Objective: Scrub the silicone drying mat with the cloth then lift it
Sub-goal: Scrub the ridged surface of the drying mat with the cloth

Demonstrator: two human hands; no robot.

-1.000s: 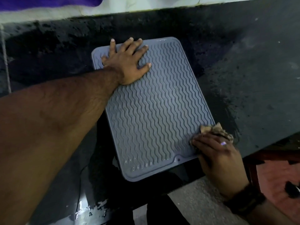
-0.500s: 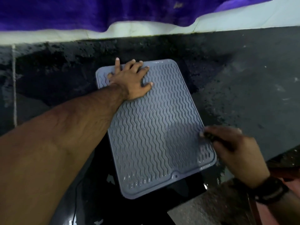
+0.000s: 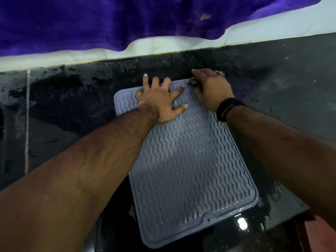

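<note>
Mat (image 3: 183, 160) lies on wet black counter (image 3: 281, 88) below purple cloth (image 3: 109, 20).

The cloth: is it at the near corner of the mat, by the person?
No, the right hand presses the cloth on the far corner of the mat, by the wall.

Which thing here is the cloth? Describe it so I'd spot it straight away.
Start at the grey wavy-ridged silicone mat lying on the dark wet counter. Go to its far right corner, where the right hand, the one with a black wristband, presses down. The cloth is the small crumpled brownish wad peeking out under those fingers, the only soft, rumpled thing on the mat.
</note>
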